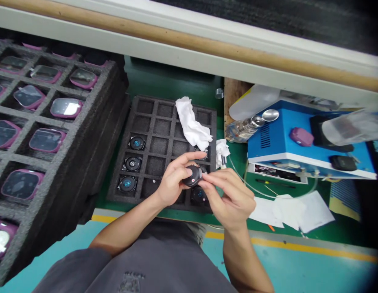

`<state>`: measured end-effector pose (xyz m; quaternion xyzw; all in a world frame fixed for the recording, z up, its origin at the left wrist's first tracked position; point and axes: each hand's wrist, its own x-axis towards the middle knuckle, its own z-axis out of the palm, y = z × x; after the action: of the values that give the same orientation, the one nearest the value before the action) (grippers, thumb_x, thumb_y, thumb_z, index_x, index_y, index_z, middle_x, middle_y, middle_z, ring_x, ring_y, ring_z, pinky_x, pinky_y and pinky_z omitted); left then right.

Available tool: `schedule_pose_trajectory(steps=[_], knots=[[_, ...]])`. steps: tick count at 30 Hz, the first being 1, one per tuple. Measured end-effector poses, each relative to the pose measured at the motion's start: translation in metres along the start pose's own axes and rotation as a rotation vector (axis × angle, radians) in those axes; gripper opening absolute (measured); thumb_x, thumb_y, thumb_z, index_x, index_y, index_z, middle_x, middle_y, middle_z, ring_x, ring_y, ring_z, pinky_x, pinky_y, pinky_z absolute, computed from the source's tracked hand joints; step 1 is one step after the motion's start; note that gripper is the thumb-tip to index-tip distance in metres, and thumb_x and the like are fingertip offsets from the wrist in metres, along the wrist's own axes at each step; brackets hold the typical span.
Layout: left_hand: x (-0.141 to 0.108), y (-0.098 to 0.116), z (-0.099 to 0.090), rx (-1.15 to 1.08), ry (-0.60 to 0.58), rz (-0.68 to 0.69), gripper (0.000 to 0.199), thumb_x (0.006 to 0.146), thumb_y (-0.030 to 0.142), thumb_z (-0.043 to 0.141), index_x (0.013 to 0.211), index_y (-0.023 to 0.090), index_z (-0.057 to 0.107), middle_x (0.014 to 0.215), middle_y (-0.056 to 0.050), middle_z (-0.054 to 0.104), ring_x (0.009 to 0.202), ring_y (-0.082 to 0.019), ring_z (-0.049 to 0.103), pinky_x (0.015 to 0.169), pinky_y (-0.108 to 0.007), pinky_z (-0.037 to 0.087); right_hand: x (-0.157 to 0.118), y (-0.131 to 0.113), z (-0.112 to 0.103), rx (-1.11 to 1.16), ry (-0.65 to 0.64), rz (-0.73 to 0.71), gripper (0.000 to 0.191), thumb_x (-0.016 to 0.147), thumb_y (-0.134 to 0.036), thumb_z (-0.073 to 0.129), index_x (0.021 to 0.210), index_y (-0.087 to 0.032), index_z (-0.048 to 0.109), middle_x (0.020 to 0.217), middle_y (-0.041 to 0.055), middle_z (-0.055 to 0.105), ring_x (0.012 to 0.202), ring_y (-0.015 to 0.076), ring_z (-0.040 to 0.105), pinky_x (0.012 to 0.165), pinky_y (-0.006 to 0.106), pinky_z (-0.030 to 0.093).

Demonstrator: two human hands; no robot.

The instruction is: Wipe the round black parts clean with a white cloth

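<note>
My left hand (173,181) grips a round black device (193,176) between thumb and fingers, its index finger stretched past it. The fingertips of my right hand (230,195) pinch the device's right edge, where a small greyish part shows. Both hands are over the right part of a dark foam tray (155,160) with square compartments. Round black pieces, one of them a piece with a blue mark (136,142), lie in its left column, and more lie under and beside my hands. A crumpled white cloth (191,124) rests across the tray's upper right.
Stacked foam trays (94,106) holding purple-rimmed devices rise at the left. A blue machine (278,142), a clear bottle (243,128) and a thin tube stand at the right, with white papers (294,211) before them. A white beam (176,38) crosses the back.
</note>
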<state>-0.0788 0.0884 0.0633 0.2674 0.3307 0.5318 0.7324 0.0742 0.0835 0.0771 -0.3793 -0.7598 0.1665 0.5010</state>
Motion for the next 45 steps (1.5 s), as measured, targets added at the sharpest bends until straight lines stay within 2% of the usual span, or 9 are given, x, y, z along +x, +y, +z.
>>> schedule_pose_trajectory(steps=[7,10,13,17,24,27,30,38,45], knots=[[0.003,0.005,0.000,-0.067,-0.027,-0.151,0.045,0.073,0.028,0.064,0.116,0.017,0.071,0.065,0.003,0.048,0.050,-0.007,0.028,0.042,-0.022,0.011,0.000,0.004,-0.002,-0.010,-0.005,0.018,0.036,0.085,-0.007,0.077,0.115,-0.026,0.074,0.087,0.0022,0.073,0.075,0.0173,0.065,0.067,0.035,0.052],[0.004,0.007,0.001,-0.049,-0.032,-0.243,0.045,0.071,0.026,0.062,0.114,0.015,0.069,0.063,0.005,0.046,0.047,-0.006,0.026,0.041,-0.021,0.011,0.000,0.009,-0.006,-0.067,-0.098,-0.004,0.038,0.089,-0.012,0.073,0.125,-0.026,0.071,0.102,0.0069,0.071,0.092,0.0210,0.064,0.078,0.039,0.054],[0.004,0.007,0.002,-0.022,-0.015,-0.279,0.040,0.073,0.026,0.062,0.112,0.016,0.066,0.067,0.004,0.049,0.045,-0.005,0.029,0.041,-0.020,0.012,0.000,0.013,-0.009,-0.122,-0.182,-0.060,0.031,0.093,-0.011,0.068,0.119,-0.027,0.072,0.108,0.0076,0.071,0.101,0.0231,0.061,0.086,0.042,0.054],[0.004,0.008,0.003,-0.091,0.006,-0.262,0.035,0.076,0.033,0.063,0.107,0.018,0.060,0.084,0.000,0.059,0.046,-0.005,0.042,0.040,-0.018,0.020,-0.003,0.016,-0.006,-0.203,-0.081,-0.105,0.024,0.093,-0.011,0.067,0.113,-0.024,0.071,0.100,0.0070,0.071,0.096,0.0226,0.061,0.082,0.040,0.054],[0.004,0.016,0.000,-0.297,-0.040,-0.255,0.033,0.065,0.017,0.072,0.096,0.013,0.065,0.092,-0.004,0.065,0.059,-0.008,0.056,0.047,-0.017,0.039,-0.006,0.019,0.003,-0.279,0.017,-0.194,0.014,0.099,-0.020,0.061,0.110,-0.024,0.068,0.098,0.0065,0.074,0.094,0.0225,0.065,0.082,0.040,0.055],[0.002,0.015,0.000,-0.365,-0.039,-0.223,0.030,0.071,0.013,0.079,0.099,0.013,0.068,0.101,-0.008,0.071,0.065,-0.008,0.060,0.054,-0.016,0.045,-0.004,0.015,0.006,-0.325,0.076,-0.175,0.012,0.097,-0.018,0.064,0.107,-0.022,0.068,0.096,0.0069,0.075,0.093,0.0223,0.065,0.082,0.039,0.056],[0.001,0.011,0.001,-0.388,-0.029,-0.146,0.032,0.077,0.021,0.086,0.104,0.012,0.070,0.106,-0.012,0.075,0.066,-0.007,0.063,0.059,-0.015,0.050,-0.001,0.005,0.010,-0.328,0.138,-0.160,0.014,0.093,-0.014,0.070,0.104,-0.022,0.068,0.093,0.0055,0.076,0.089,0.0210,0.066,0.080,0.037,0.056],[-0.001,0.011,0.001,-0.362,-0.025,-0.107,0.048,0.072,0.046,0.091,0.101,0.011,0.075,0.090,-0.011,0.079,0.063,-0.008,0.066,0.047,-0.011,0.043,0.000,-0.012,0.024,-0.282,0.219,-0.181,0.015,0.087,-0.014,0.078,0.098,-0.021,0.070,0.085,0.0040,0.075,0.082,0.0196,0.066,0.074,0.036,0.056],[-0.001,0.009,0.000,-0.308,0.018,-0.104,0.054,0.070,0.055,0.089,0.098,0.012,0.074,0.079,-0.007,0.075,0.050,-0.005,0.056,0.041,-0.013,0.036,-0.001,-0.014,0.026,-0.288,0.220,-0.174,0.013,0.087,-0.017,0.078,0.097,-0.023,0.071,0.083,0.0025,0.075,0.078,0.0183,0.066,0.072,0.035,0.055]])
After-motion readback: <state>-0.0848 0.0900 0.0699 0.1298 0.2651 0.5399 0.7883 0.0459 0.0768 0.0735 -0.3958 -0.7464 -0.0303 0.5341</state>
